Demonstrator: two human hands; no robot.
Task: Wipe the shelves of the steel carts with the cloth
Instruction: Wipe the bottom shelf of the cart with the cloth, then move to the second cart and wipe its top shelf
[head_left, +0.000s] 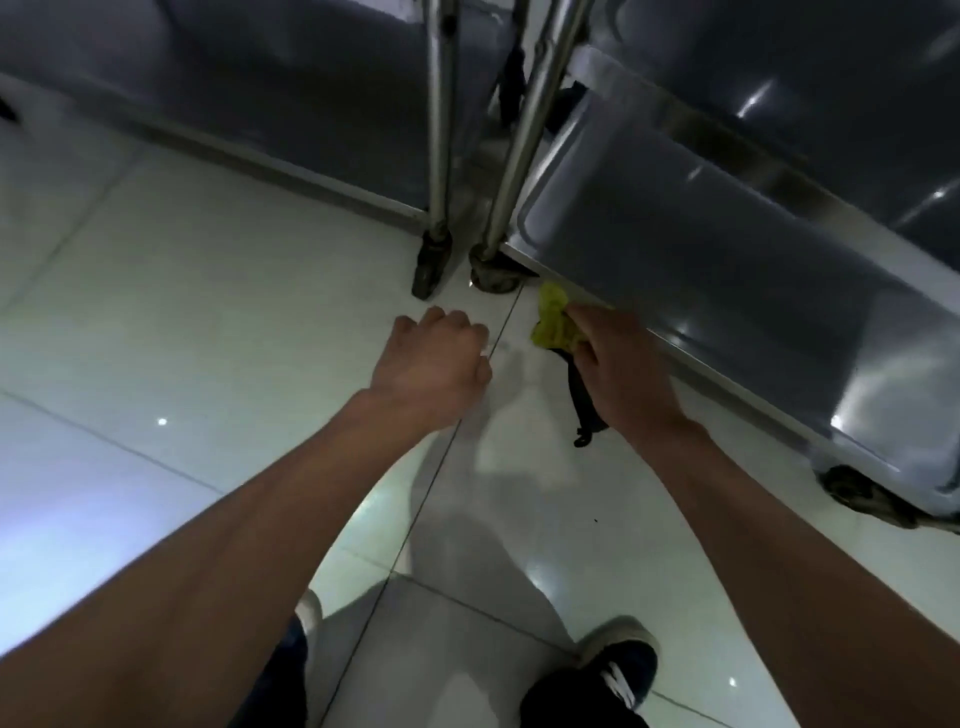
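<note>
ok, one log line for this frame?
right hand: grips crumpled yellow-green cloth | at bottom steel cart shelf edge | left hand: curled, empty

White tiled floor (182, 291); 2 steel carts (727, 270) on castors

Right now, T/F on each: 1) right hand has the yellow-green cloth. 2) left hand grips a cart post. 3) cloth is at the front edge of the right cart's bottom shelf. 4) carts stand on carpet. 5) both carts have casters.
1) The right hand holds the cloth. True.
2) The left hand grips a cart post. False: its fingers are curled with nothing in its grip, above the floor.
3) The cloth is at the front edge of the right cart's bottom shelf. True.
4) The carts stand on carpet. False: the floor is glossy pale tile.
5) Both carts have casters. True: the left cart's caster and the right cart's caster show.
</note>
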